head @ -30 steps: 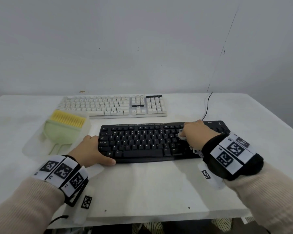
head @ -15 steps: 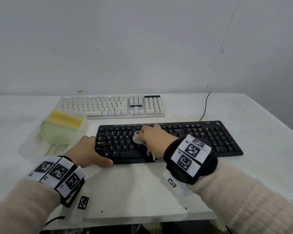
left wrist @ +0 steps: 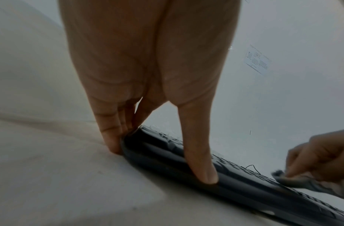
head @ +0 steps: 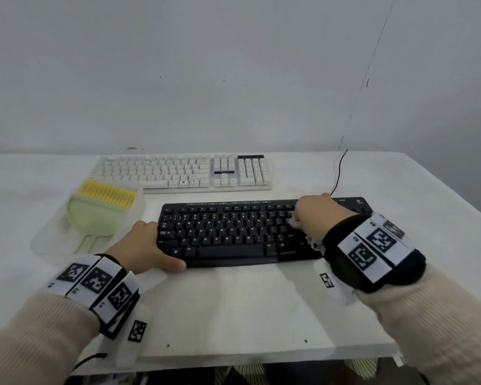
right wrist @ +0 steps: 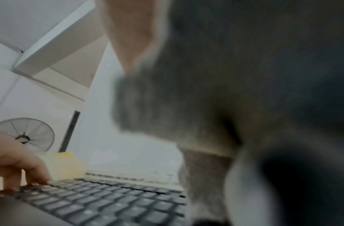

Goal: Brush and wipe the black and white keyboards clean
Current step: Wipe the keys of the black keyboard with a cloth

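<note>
While the black keyboard [head: 239, 232] lies flat near the front of the white table [head: 233, 307], a small pale cloth [head: 295, 223] is pressed onto the keys toward its right side by the right hand [head: 317, 215], whose fingers are curled round the cloth, evidently so that the wipe can be driven across the rows; the board is steadied at its left end by the left hand [head: 143, 245], thumb laid along the front edge and fingers braced against the side, probably to stop it sliding under the rubbing; the white keyboard [head: 184, 172] is set just behind, parallel and untouched, apparently awaiting its turn; to the left a yellow-bristled brush [head: 100, 207] is rested in a translucent tray [head: 53, 240], within easy reach; a thin black cable [head: 339, 173] is trailed off toward the wall.
</note>
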The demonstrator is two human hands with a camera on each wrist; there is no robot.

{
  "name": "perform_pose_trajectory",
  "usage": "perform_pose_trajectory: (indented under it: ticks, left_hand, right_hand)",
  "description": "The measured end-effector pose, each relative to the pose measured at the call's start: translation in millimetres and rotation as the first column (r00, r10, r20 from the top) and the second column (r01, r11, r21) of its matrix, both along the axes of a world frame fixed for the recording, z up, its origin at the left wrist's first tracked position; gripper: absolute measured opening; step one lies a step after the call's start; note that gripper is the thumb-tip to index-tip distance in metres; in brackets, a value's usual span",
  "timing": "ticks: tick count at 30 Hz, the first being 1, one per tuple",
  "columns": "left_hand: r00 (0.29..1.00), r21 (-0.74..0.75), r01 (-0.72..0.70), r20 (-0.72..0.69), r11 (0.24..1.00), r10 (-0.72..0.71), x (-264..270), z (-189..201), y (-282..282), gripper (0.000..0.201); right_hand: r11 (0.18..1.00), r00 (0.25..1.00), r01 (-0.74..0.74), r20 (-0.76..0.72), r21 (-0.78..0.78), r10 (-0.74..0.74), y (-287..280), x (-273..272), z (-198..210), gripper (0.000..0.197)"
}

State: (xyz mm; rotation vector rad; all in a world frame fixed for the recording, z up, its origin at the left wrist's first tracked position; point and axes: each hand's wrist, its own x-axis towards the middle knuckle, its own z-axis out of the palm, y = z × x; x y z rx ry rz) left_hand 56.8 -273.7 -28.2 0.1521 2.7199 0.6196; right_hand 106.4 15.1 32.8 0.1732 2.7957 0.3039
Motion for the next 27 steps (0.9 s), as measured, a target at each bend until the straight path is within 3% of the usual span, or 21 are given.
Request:
perform_pose_trajectory:
  ticks: [2,4,6,9,14,17,27]
  left_hand:
    - [1.0,-0.002,0.003,-0.001,1.0,-0.003,-1,-1,-1,0.078]
    - [1.0,-0.002,0.008,0.002,1.0,-0.008,-1,-1,-1,0.076]
    - [1.0,0.0,0.014,-0.001,1.0,-0.014,-2,-1,-3,0.076]
    - [1.0,-0.003,0.021,0.002,1.0,-0.021,-3,-2,-5,0.078]
    - [1.0,0.011,0.021,0.0,1.0,-0.021,-2,-2,-4,0.078]
    - [1.0,0.019,0.019,0.01,1.0,-0.02,-2,-2,-5,0.096]
    - [1.0,0.037,0.02,0.016,0.999,-0.02,-5,-7,-10,0.098]
  right_hand:
    - [0.992,0.993,-0.119,-0.033,-0.039,0.117,-17,-2,1,0.016]
    - [0.954,0.97,-0.242,-0.067,-0.178,0.234,-39,-5,-5,0.025]
    - [0.92,0.96,-0.279,-0.098,-0.275,0.262,-56,-12,-16,0.015]
    - [0.911,0.953,-0.3,-0.124,-0.284,0.276,-59,-16,-28,0.011]
    - [0.95,0.974,-0.218,-0.114,-0.225,0.197,-22,-6,-28,0.015]
    - [0.972,0.99,-0.126,-0.083,-0.197,0.111,-3,0,-21,0.032]
    - [0.983,0.989,0.142,-0.012,-0.119,-0.144,59,11,-2,0.021]
